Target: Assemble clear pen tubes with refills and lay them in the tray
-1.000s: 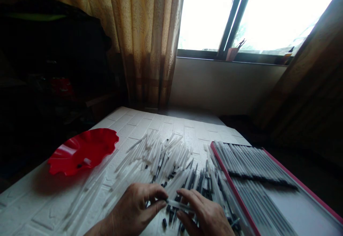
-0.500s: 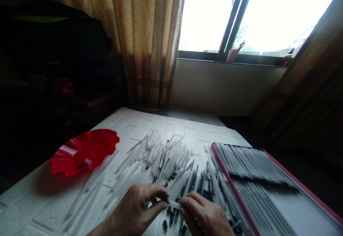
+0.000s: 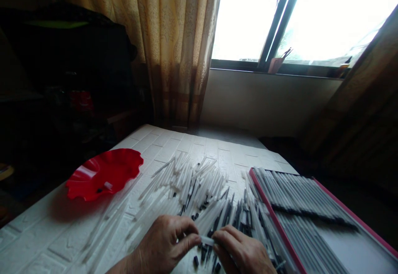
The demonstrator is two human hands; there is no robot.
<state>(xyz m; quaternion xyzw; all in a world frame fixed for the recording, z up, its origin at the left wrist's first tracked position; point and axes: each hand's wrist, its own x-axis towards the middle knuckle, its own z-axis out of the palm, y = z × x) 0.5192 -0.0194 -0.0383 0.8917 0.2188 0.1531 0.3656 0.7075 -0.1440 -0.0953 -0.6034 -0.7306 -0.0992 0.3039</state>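
Observation:
My left hand [image 3: 169, 241] pinches one end of a short white translucent pen tube [image 3: 207, 240] between thumb and forefinger. On the tube's other end, the fingers of my right hand [image 3: 241, 249] are closed. Both hands hover over the near edge of a heap of white translucent pen barrels [image 3: 183, 174]. Thin dark pen refills [image 3: 231, 207] lie mixed in beyond my right hand. Small black pen caps [image 3: 195, 261] are scattered just below the fingertips. How far the tube reaches inside my right hand is hidden.
A red wavy-edged bowl [image 3: 124, 158] with a few small pieces in it stands at the left. To the right, a pink-edged box [image 3: 273, 220] holds rows of pens [image 3: 289, 187]. All rest on a white brick-patterned table [image 3: 34, 241]. Behind are a curtain [image 3: 177, 37] and a window.
The view has swung slightly, so everything sits a little further right. My left fingertips have closed over the tube's dark left end, which showed before. Both hands keep hold of the tube.

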